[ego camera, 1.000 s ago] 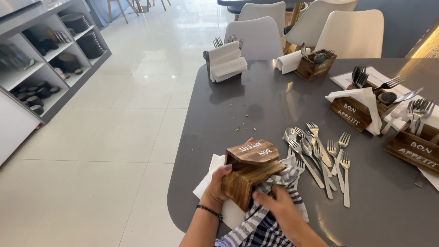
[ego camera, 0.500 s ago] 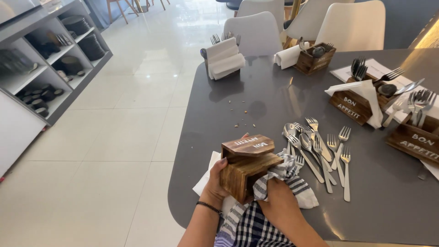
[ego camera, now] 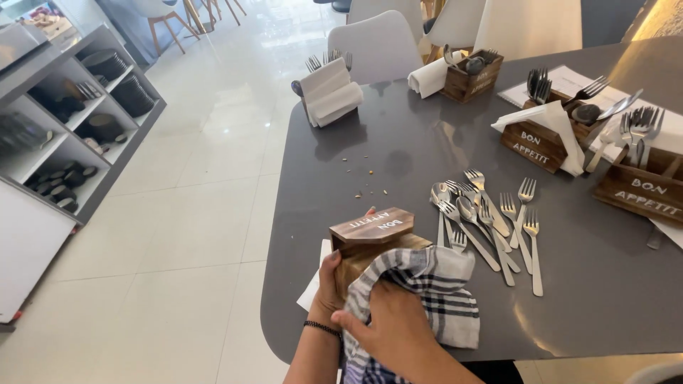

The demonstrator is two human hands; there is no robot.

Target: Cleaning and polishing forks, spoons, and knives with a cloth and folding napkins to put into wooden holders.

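My left hand [ego camera: 329,287] grips the near left side of a small wooden cutlery box [ego camera: 370,238], tipped on its side at the near edge of a grey table [ego camera: 398,156]. My right hand [ego camera: 388,326] presses a grey checked cloth [ego camera: 434,291] against the box's right side and top. A white napkin [ego camera: 313,288] lies under the box. Loose forks and spoons [ego camera: 491,220] lie in a pile just right of the box.
Further wooden cutlery boxes with napkins stand at the back [ego camera: 471,75] and right [ego camera: 544,135], [ego camera: 640,185]. A white napkin holder with forks [ego camera: 327,89] sits at the far left corner. Crumbs [ego camera: 370,185] dot the table. White chairs [ego camera: 380,43] stand behind; a shelf of dishes [ego camera: 78,135] is at left.
The cloth has moved up over the box's right side with my right hand. The view has shifted closer and slightly down.
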